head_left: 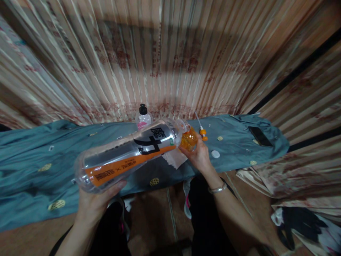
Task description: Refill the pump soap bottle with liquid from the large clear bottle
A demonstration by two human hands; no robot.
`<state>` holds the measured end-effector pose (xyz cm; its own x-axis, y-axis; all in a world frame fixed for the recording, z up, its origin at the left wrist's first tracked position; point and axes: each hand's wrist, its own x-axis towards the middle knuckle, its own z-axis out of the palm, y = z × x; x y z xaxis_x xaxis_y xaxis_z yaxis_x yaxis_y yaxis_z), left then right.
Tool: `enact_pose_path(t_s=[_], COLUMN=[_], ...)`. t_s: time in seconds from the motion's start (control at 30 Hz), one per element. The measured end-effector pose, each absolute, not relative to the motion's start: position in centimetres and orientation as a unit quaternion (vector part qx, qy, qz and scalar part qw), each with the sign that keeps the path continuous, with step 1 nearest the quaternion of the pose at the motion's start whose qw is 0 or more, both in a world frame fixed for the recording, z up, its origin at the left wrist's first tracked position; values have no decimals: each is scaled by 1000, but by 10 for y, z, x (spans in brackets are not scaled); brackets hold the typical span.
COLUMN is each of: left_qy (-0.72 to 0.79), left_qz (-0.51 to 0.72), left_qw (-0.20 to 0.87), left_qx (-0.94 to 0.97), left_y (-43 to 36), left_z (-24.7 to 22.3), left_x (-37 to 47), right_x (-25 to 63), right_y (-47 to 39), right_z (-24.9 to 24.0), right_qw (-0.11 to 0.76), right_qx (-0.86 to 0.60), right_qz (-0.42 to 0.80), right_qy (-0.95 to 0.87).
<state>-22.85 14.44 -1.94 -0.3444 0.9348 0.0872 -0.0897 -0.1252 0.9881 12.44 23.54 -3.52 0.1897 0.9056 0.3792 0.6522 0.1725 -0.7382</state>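
A large clear plastic bottle (125, 153) with a silver and orange label lies tilted in my left hand (98, 201), its neck pointing right and a little upward. The fingers of that hand are wrapped round its base from below. My right hand (198, 153) grips a small orange translucent bottle (189, 138) at the mouth of the large one. The two mouths seem to meet, though I cannot tell whether they touch. Under them a piece of pale tissue (177, 160) lies on the cloth. An orange and white pump top (203, 133) with a thin tube rests just beyond my right hand.
A green-blue cloth (223, 124) covers the narrow table. Behind the large bottle stands a clear bottle with a black cap (143, 115). A white round disc (215, 154) and a black phone (260, 136) lie to the right. Pleated curtains (165, 53) hang close behind.
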Motion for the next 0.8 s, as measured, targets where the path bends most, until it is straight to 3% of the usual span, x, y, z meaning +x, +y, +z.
enact_pose_path(t_s=[0.8], left_qy=[519], left_qz=[655], left_qw=[413], left_qx=[363], left_y=[134], left_z=[4], left_x=[-201], right_x=[124], right_y=[235], right_z=[-37], right_qw=[457], right_qx=[-620], right_qz=[132], right_qy=[-624])
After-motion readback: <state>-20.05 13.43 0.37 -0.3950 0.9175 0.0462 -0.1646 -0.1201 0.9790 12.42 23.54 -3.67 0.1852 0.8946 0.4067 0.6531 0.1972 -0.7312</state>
